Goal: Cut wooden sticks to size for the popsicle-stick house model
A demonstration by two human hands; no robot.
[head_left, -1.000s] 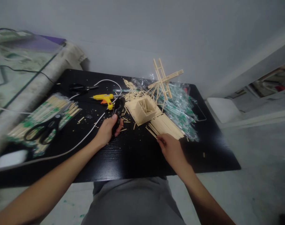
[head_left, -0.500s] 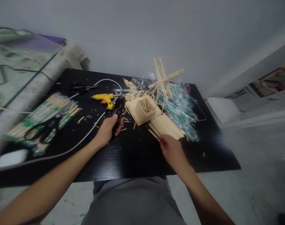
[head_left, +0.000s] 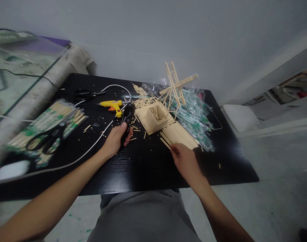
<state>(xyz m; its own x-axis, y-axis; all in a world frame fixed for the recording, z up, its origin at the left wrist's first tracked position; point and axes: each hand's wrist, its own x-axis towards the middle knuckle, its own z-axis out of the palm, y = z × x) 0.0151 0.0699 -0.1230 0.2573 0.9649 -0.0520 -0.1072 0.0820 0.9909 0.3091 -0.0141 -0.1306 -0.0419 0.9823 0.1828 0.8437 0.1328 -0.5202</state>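
My left hand (head_left: 114, 140) is closed round the handles of black cutters (head_left: 127, 117) that rest on the black table (head_left: 143, 168). My right hand (head_left: 184, 159) is curled, fingertips pinched at the near edge of a flat panel of wooden sticks (head_left: 179, 134); a loose stick (head_left: 164, 142) lies just beside the fingers. Behind the panel stands a small square box of sticks (head_left: 155, 117). A stick windmill frame (head_left: 175, 85) rises further back.
A yellow glue gun (head_left: 112, 106) with a white cord (head_left: 87, 151) lies left of the cutters. Black scissors (head_left: 47, 137) lie on packs of chopsticks (head_left: 46, 126) at the left. Clear green-printed wrappers (head_left: 196, 117) pile at the right. Stick offcuts litter the middle.
My right hand has shifted slightly along the near edge of the stick panel. My left hand and the cutters have not moved.
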